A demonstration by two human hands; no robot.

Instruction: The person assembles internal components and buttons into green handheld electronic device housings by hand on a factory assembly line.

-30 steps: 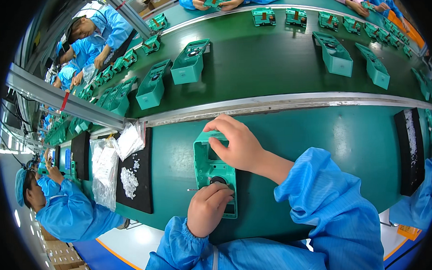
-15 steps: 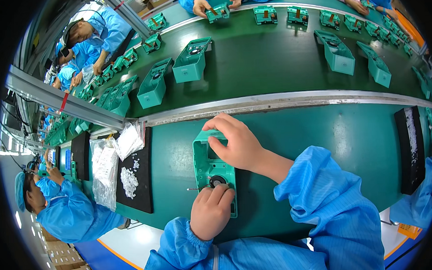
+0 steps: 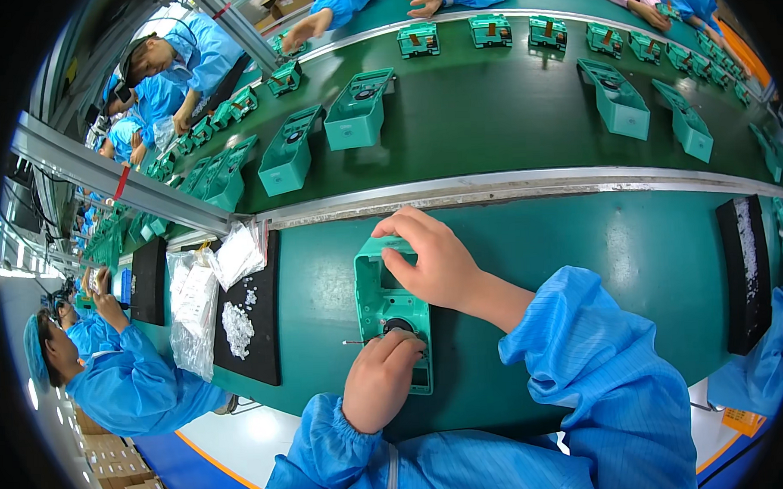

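Observation:
In front of me on the green bench lies a green plastic housing (image 3: 369,290), open side up. My right hand (image 3: 435,262) grips its far end, fingers over the end wall and thumb bent at the inner edge. My left hand (image 3: 381,381) is over the near half, its fingertips closed together beside a round black speaker (image 3: 398,325) in the housing. What those fingertips hold, if anything, is hidden. A short thin wire (image 3: 353,341) with a small white end sticks out over the housing's left edge.
Left of the housing, a black mat (image 3: 261,335) carries small white parts (image 3: 237,329) and plastic bags (image 3: 193,299). Beyond the metal rail (image 3: 493,186), green housings (image 3: 357,116) and smaller green assemblies (image 3: 490,32) stand on the conveyor (image 3: 482,112). Co-workers sit around; another black mat (image 3: 744,275) lies right.
My left fingertips have shifted slightly over the speaker area; my right hand keeps its hold. Across the conveyor, a co-worker has let go of a green assembly, which now stands on the belt.

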